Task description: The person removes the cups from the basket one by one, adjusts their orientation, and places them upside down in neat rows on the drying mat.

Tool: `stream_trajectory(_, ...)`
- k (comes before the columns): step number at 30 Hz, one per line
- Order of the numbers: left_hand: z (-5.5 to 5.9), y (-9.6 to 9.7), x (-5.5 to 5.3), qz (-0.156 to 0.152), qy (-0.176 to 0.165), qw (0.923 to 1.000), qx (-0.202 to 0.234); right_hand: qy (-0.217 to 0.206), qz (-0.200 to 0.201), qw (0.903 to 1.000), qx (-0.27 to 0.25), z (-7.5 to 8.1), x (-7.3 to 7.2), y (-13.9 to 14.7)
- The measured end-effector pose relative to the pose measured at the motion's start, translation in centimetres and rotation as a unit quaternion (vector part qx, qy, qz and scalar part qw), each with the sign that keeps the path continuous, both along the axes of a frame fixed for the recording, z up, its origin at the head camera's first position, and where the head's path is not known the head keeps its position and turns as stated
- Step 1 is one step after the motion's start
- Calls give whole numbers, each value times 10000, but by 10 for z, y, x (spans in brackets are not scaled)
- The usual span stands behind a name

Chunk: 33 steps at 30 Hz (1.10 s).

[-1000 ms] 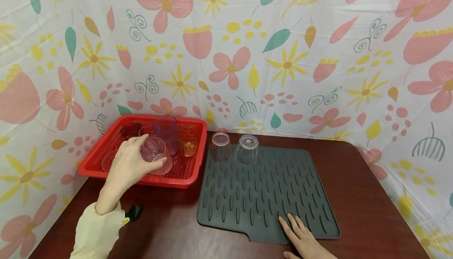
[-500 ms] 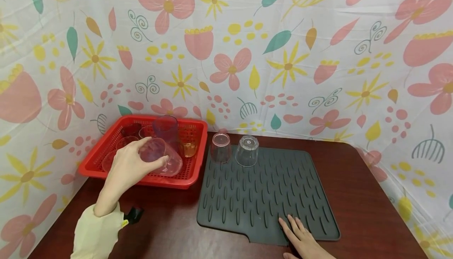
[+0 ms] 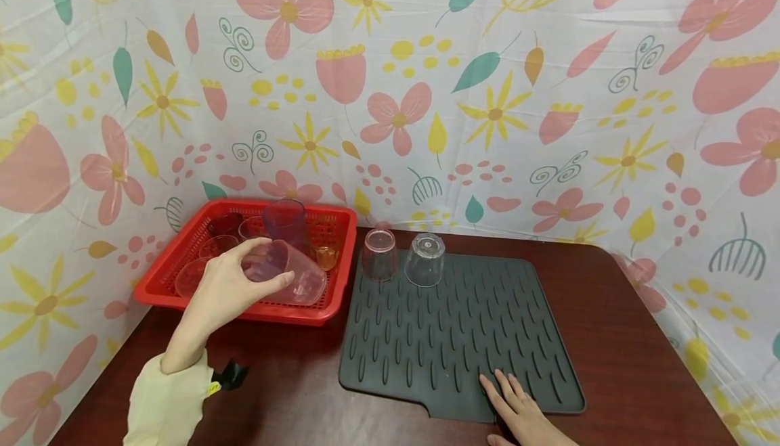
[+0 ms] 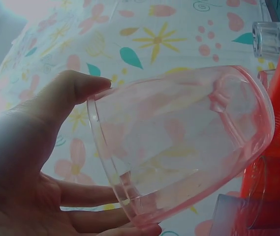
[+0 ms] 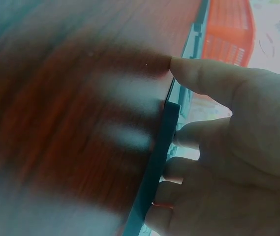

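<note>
Left hand (image 3: 228, 280) pinches pink cup (image 3: 307, 278) near rim, tilted over red basket (image 3: 280, 312), far-left corner of surface (image 3: 634, 331). Right hand (image 3: 524, 413) grips nothing, fingers straight on dark mat (image 3: 451, 338). Best: light pinch, base clear of basket wall.

Cup (image 3: 309, 282) pale pink; basket (image 3: 286, 315) red; mat (image 3: 451, 338) dark grey; tabletop (image 3: 621, 338) red-brown; backdrop (image 3: 390, 94) white, floral.
</note>
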<state>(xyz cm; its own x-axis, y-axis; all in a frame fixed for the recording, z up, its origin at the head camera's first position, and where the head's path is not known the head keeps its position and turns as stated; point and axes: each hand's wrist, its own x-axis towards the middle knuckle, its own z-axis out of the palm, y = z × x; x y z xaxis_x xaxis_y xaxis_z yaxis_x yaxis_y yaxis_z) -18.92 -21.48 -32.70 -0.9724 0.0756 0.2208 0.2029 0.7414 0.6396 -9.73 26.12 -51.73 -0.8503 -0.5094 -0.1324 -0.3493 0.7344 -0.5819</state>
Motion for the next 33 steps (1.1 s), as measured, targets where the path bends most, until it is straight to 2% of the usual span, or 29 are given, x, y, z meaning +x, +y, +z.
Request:
stream_trajectory(6,-4,2,0,-34,-20,9999,137,13,-10,10000,24,0,1,0)
stream_trajectory(13,-6,6,1,-155,-106,9986,502,155,37,9999,-3,0,1,0)
stream_trajectory(22,-7,10,1,-300,-185,9964,765,24,13,10000,-27,3,0,0)
stream_trajectory(33,-15,14,1,-466,-316,9921,1121,56,21,10000,-5,2,0,0)
